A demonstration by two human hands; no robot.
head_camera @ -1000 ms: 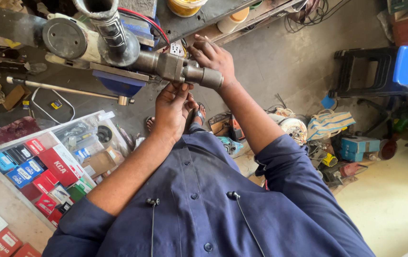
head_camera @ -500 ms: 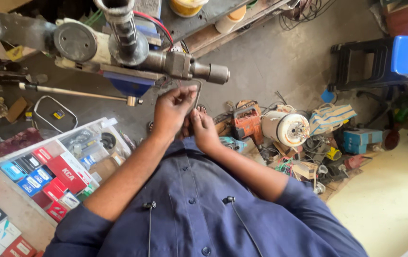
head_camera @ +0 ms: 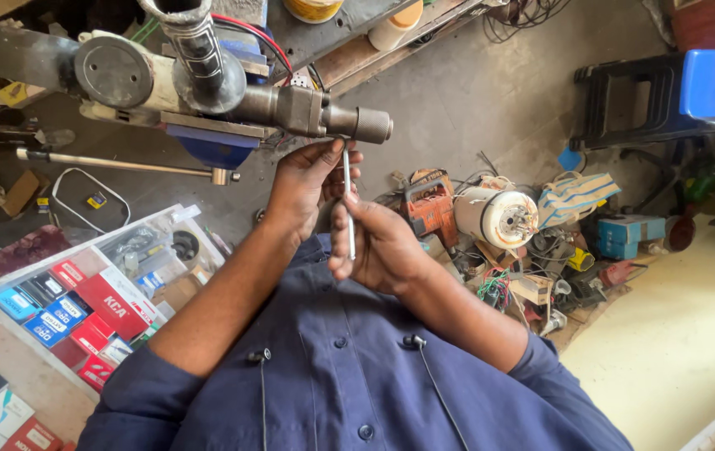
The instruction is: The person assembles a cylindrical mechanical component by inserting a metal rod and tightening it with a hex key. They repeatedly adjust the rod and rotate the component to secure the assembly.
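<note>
Thin silver metal rod (head_camera: 347, 200) held upright beneath the clamped grey cylindrical tool (head_camera: 307, 113), pinched by left hand (head_camera: 307, 179) fingers above, gripped by right hand (head_camera: 378, 246) below — right hand lowered from the tool since earlier.

both hands (head_camera: 349, 213) on thin metal rod (head_camera: 348, 200)

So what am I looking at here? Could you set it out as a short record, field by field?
Place: cluttered workshop, seen from above
Left hand: fingers at the top of a thin metal rod, just under the tool's nose
Right hand: gripping the rod lower down
Tool: grey metal power tool body held in a blue vise
Clothing: dark blue shirt
Nearby: glass case of small boxes; orange power tool; blue stool
</note>
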